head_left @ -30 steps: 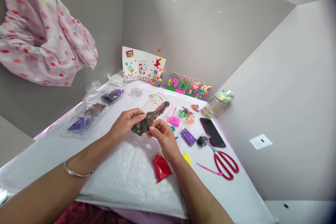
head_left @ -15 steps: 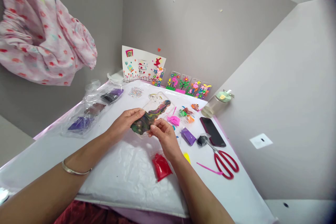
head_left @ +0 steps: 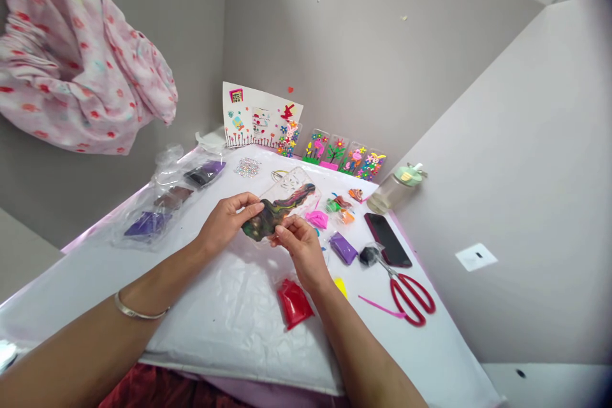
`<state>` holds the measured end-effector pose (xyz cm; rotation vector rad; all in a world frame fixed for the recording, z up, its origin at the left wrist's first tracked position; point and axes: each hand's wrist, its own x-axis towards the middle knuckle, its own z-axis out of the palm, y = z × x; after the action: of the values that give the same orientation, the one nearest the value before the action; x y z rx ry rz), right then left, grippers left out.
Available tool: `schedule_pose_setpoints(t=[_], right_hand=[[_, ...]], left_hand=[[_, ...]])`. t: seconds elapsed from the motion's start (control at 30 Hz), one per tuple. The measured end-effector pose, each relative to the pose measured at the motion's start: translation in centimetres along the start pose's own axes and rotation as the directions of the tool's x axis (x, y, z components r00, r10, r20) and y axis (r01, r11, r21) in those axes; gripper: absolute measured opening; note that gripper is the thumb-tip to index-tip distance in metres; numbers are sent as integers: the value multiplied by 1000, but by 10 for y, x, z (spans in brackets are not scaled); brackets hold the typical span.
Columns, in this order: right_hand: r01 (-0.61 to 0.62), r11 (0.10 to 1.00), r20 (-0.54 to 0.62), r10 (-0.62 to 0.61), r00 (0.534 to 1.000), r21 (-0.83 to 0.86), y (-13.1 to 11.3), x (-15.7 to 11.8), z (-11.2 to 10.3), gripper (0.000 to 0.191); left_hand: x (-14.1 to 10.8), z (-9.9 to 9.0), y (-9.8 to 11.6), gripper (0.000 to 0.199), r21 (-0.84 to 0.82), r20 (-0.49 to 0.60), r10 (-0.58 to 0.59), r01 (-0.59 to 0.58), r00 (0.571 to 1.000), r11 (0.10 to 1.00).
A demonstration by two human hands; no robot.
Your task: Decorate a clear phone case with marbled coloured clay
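Observation:
Between my hands is a clear phone case [head_left: 292, 182], tilted above the table, with dark marbled clay [head_left: 272, 217] spread over its lower part and trailing up one side. My left hand [head_left: 234, 213] grips the left edge, its thumb on the clay. On the lower right edge, my right hand [head_left: 297, 239] pinches the case with thumb and fingers. Beyond the case lie a pink clay packet [head_left: 316, 219] and a sheet of small gems [head_left: 247, 167]. A red clay packet [head_left: 295, 303] rests below my right wrist.
Scissors [head_left: 414, 296], a phone [head_left: 388, 240], a purple packet [head_left: 343, 248] and a pink stick [head_left: 381, 306] lie to the right. A bottle [head_left: 396, 188] stands behind them. Decorated clear cases [head_left: 336, 152] line the wall. Bagged clay [head_left: 148, 224] is at left, below hanging cloth [head_left: 95, 76].
The phone case has tilted slightly and shifted a little to the right in my hands. Both hands keep their hold; the things on the table stay put.

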<state>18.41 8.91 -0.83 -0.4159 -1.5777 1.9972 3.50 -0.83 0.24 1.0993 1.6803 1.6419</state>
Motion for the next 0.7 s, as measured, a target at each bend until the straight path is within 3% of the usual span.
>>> schedule_pose_setpoints(t=[0.23, 0.37, 0.47, 0.6, 0.7], right_hand=[[-18, 1000, -4, 19, 1000, 25, -3, -1, 1, 25], [-24, 997, -13, 25, 1000, 68, -3, -1, 1, 25], [-25, 998, -16, 26, 1000, 66, -3, -1, 1, 25], [-32, 999, -14, 32, 999, 28, -3, 0, 1, 27], [-43, 999, -10, 43, 999, 18, -2, 0, 1, 28]], left_hand=[[1, 4, 3, 33, -180, 36, -65, 70, 997, 981], [0, 4, 9, 44, -224, -9, -64, 60, 998, 973], [-1, 5, 11, 36, -160, 19, -37, 40, 999, 986], [-3, 5, 8, 26, 58, -19, 13, -12, 1000, 998], [-3, 5, 6, 26, 97, -31, 22, -19, 999, 995]])
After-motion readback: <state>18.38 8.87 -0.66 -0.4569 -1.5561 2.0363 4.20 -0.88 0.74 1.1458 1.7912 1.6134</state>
